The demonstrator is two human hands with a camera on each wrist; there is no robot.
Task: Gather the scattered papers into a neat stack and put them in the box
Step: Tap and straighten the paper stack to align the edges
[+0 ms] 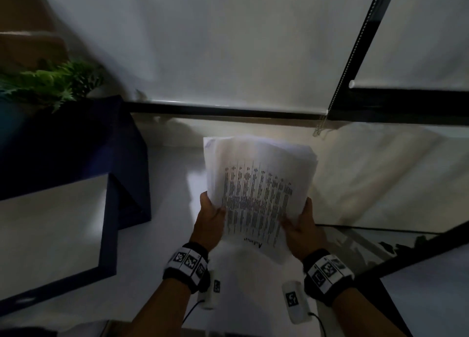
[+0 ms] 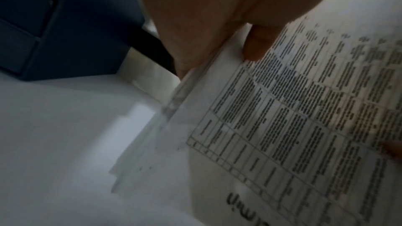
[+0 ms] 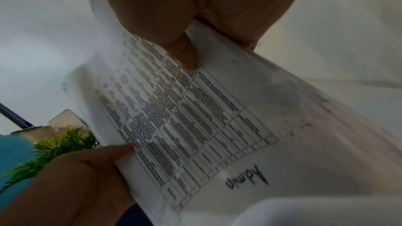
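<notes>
A stack of white papers (image 1: pixel 256 184), its top sheet a printed table with a handwritten word at the near end, is held up above the white table. My left hand (image 1: pixel 210 218) grips its left edge, thumb on top (image 2: pixel 259 44). My right hand (image 1: pixel 300 225) grips the right edge, thumb on the print (image 3: pixel 185 54). In the right wrist view the left hand (image 3: pixel 82 174) shows at lower left, and the papers (image 3: pixel 195 118) fill the middle. The papers (image 2: pixel 293 118) show their layered left edge in the left wrist view. A dark blue box (image 1: pixel 50 217) with a pale inside lies open at the left.
The box's dark blue lid (image 1: pixel 96 138) stands behind it at left, with a green plant (image 1: pixel 48 82) above. White roller blinds (image 1: pixel 228 44) and a black window frame (image 1: pixel 228 112) close the far side. A glass surface (image 1: pixel 368 245) lies at right. The white table (image 1: pixel 172 174) shows between box and papers.
</notes>
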